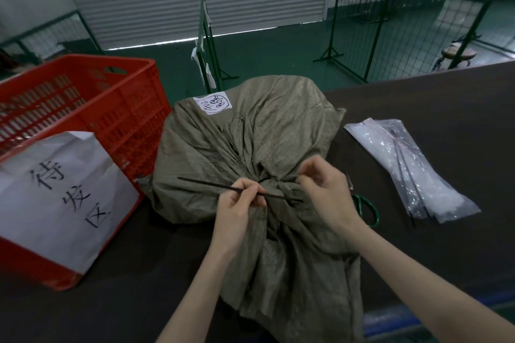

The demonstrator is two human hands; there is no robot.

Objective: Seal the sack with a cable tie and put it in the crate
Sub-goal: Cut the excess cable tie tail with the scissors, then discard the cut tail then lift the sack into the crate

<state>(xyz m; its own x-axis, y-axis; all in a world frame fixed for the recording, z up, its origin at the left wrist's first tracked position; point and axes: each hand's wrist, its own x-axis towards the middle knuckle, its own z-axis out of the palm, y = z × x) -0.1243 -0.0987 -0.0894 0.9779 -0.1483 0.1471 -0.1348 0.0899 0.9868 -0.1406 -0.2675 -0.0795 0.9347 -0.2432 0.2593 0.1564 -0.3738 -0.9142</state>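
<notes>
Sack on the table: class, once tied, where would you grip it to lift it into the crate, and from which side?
Probably grip the sack at its gathered neck, from the near side above. The cable tie cinches the cloth into a narrow bunch there; the body is too wide.

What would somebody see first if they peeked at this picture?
Probably the big crumpled olive-green woven sack in the middle of the dark table, with the left hand and right hand pulling a thin black cable tie around its bunched neck. Next, the bright red slotted plastic crate on the left.
</notes>
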